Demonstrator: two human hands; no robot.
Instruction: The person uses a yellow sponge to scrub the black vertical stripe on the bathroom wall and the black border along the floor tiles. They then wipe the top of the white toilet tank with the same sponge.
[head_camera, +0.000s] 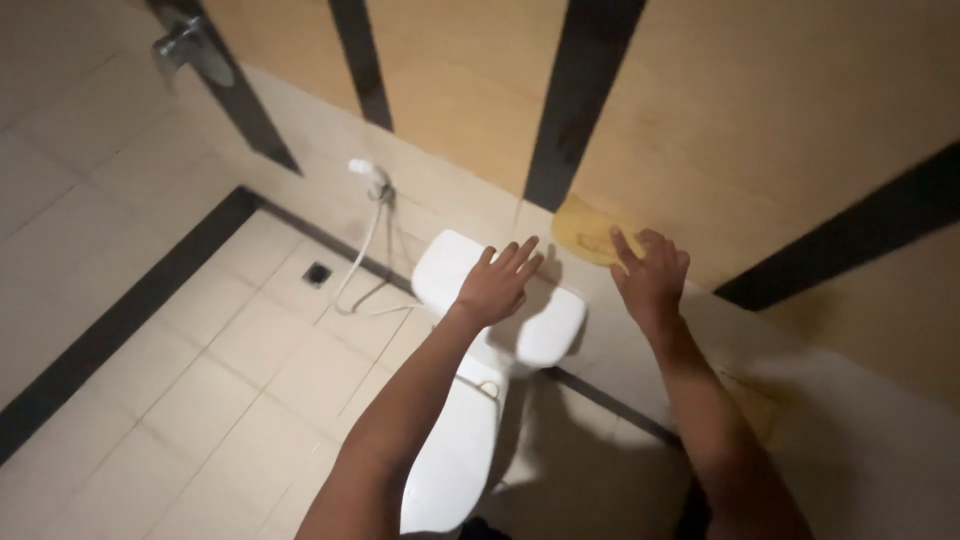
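Dim, warm light is falling from above; both arms are casting soft shadows across the toilet tank (500, 290), edges bending, detail slightly blurring.

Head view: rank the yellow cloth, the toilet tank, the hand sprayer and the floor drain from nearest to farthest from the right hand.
From the right hand:
1. Yellow cloth, on the wall at the fingertips.
2. Toilet tank, to its left, under the left hand.
3. Hand sprayer, farther left on the wall.
4. Floor drain, farthest left.

Both my bare forearms extended forward and upward, roughly parallel and well apart. My left hand (497, 283) was held palm down with fingers straight and close together. My right hand (650, 272) was open, fingers loosely spread, index finger raised; neither hand gripped anything.
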